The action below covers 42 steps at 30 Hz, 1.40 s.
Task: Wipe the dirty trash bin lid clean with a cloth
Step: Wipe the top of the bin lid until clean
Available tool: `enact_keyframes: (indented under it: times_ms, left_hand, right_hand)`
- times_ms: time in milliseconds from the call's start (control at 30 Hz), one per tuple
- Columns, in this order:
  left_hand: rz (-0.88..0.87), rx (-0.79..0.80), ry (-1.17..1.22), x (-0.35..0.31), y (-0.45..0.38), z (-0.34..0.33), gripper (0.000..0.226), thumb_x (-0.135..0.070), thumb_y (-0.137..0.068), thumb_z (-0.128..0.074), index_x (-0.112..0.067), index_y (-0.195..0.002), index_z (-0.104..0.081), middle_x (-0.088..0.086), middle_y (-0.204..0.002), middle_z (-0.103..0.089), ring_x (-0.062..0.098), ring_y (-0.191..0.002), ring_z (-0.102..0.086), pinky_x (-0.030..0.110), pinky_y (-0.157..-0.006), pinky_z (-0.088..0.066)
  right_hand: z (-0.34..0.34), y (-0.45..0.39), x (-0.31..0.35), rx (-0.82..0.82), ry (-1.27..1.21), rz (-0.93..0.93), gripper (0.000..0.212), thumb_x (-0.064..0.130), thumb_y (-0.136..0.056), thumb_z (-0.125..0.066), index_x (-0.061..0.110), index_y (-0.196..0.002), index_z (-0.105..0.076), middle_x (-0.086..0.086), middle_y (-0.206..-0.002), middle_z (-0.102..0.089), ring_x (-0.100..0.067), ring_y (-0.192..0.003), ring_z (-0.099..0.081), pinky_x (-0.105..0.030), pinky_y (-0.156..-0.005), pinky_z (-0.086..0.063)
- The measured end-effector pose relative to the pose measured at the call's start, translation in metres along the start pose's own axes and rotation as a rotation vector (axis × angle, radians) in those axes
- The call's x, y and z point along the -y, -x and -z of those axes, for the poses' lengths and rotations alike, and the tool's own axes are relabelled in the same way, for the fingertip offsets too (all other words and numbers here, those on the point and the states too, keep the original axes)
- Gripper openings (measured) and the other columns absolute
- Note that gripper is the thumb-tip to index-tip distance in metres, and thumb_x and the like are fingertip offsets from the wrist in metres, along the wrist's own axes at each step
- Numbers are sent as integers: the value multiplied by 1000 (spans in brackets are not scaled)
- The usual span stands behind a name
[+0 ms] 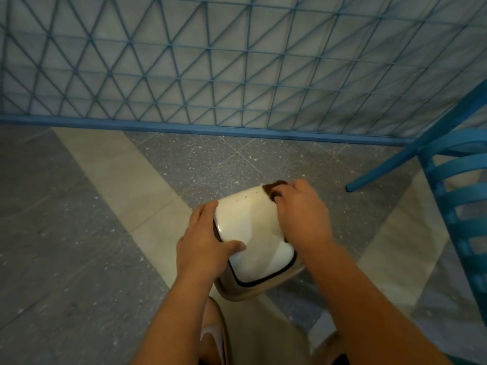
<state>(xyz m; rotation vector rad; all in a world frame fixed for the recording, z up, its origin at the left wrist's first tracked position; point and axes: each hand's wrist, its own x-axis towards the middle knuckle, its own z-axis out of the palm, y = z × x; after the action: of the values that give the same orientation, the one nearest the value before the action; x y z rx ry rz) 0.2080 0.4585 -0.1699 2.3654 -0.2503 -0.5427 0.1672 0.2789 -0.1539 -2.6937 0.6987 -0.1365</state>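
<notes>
- Low on the floor just in front of your knees stands the trash bin (259,289), and its cream lid (250,227) faces up at you, tilted a little; that lid is what you are cleaning.
- On the lid, a few dark flecks show near the far edge, and the near half looks glossier, so the far part probably needs the most attention.
- At the far right corner your right hand (300,212) presses a dark brown cloth (274,187) onto the lid, fingers curled down over it so only a bunched bit shows past the knuckles.
- Keep the cloth flat under your fingers, not wadded up, so more of it touches the surface with each pass.
- Draw the strokes from the far edge toward you in overlapping lanes, and run the cloth along the dark seam around the lid's rim, where grime likely gathers.
- On the left side your left hand (204,239) clamps the lid's edge, fingers wrapped down the side and thumb lying across the top; hold firm, since the bin looks light and may slide or tip under pressure.
- Shift that thumb once the right side is done, or the patch under it stays unwiped.
- Around you, the blue chair (458,180) stands well apart to the right, and the blue lattice fence (237,75) lies beyond, so your elbows have room.
</notes>
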Motion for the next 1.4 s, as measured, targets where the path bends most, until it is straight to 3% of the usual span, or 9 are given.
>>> enact_keyframes:
  times_ms: [133, 200, 467, 633, 733, 867, 1033, 1200, 1400]
  left_hand:
    - [-16, -17, 90, 2, -1, -2, 77, -24, -70, -77, -34, -137, -39, -10, -142, -38, 17, -120, -50, 39, -96, -46]
    - [-27, -24, 87, 1, -1, -3, 70, -23, -75, -72, -37, -135, -40, -11, -140, -40, 15, -117, -51, 36, -94, -46]
    - [104, -76, 101, 3, -6, 2, 110, -29, -63, -86, -37, -149, -17, -5, -153, -25, 23, -134, -37, 46, -105, -40]
    - [130, -227, 102, 2, -7, 0, 55, -31, -76, -76, -32, -126, -52, -3, -120, -56, 20, -95, -61, 33, -77, -46]
    - [75, -199, 32, -5, -4, -5, 40, -40, -85, -64, -33, -124, -56, -8, -117, -63, 17, -99, -62, 29, -79, -42]
    - [-9, -91, 26, -16, -2, -5, 65, -58, -70, -72, -38, -127, -51, -15, -123, -54, 9, -109, -54, 26, -84, -40]
    - [-102, 62, -100, -19, -2, -14, 122, -57, -49, -85, -31, -149, -19, -5, -157, -19, 19, -144, -19, 41, -116, -23]
    - [-98, 50, -198, -14, -2, -16, 124, -65, -52, -77, -36, -150, -8, -10, -160, -8, 15, -147, -8, 44, -117, -9]
    - [-54, 69, -147, -18, -3, -13, 122, -63, -49, -80, -45, -146, -9, -15, -158, -8, 15, -147, -8, 54, -116, -4]
  right_hand:
    - [-20, 22, 55, 180, -7, 450, 29, 16, -86, -57, 20, -114, -62, -6, -115, -55, -25, -98, -56, -33, -79, -45]
    - [-28, 20, 65, 189, 1, 490, 26, 12, -78, -64, 15, -104, -66, -9, -103, -55, -28, -90, -57, -38, -71, -49]
    - [8, -19, -7, 102, 8, -79, 28, 30, -97, -40, 26, -114, -62, -1, -103, -50, -16, -86, -52, -29, -68, -39]
    - [13, 10, -26, 112, -52, -172, 26, 35, -97, -40, 29, -111, -61, 1, -103, -49, -12, -82, -49, -29, -73, -43]
    - [15, 32, -29, 83, -71, -211, 26, 36, -97, -41, 30, -113, -60, 2, -104, -50, -10, -81, -47, -26, -75, -43]
    - [14, 60, -24, 86, -116, -202, 24, 37, -96, -43, 32, -112, -59, 5, -106, -53, -6, -79, -48, -21, -72, -41]
    - [7, 69, -4, 73, -117, -6, 27, 33, -94, -49, 32, -119, -59, 5, -114, -53, -12, -97, -54, -25, -82, -46]
    - [-2, 20, 13, 113, -17, 227, 26, 27, -90, -55, 28, -115, -62, 0, -109, -55, -20, -96, -53, -32, -74, -47]
    - [-13, -11, -21, 261, -201, -271, 26, 32, -96, -42, 22, -96, -66, 2, -85, -63, -12, -76, -59, -35, -76, -52]
